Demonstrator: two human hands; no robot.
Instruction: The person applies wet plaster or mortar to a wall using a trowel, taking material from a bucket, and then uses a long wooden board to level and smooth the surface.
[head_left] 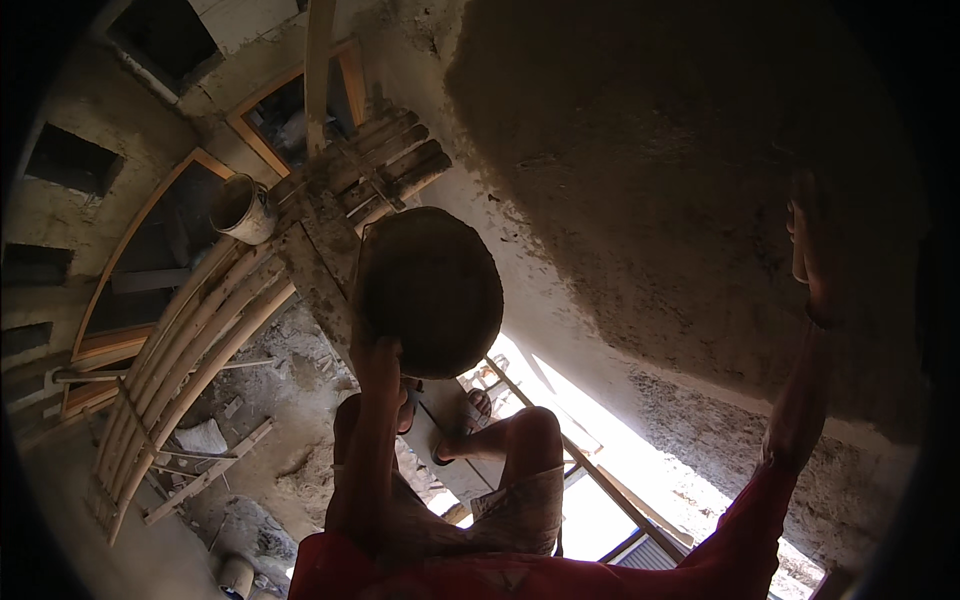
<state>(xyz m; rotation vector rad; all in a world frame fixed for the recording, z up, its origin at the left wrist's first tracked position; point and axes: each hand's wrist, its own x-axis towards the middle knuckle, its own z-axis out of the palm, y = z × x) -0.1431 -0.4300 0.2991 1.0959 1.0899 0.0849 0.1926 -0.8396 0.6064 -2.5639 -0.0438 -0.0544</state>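
Pan left of wall; bucket on scaffold.

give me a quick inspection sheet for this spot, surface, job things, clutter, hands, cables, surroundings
surface: person squats on a plank laid over a bamboo pole scaffold, feet in sandals.
job's things: round pan, dark with plaster, held up; plastered wall, dark and wet-looking above, paler rough patch below.
clutter: bucket standing on the scaffold poles; rubble and loose sticks on the ground below.
grippers: left hand under the pan's near rim, holding it; right hand raised against the wall, what it holds too dark to tell.
cables: nothing seen.
surroundings: wooden door frames in the unfinished wall at left; bright sunlit opening below the wall.
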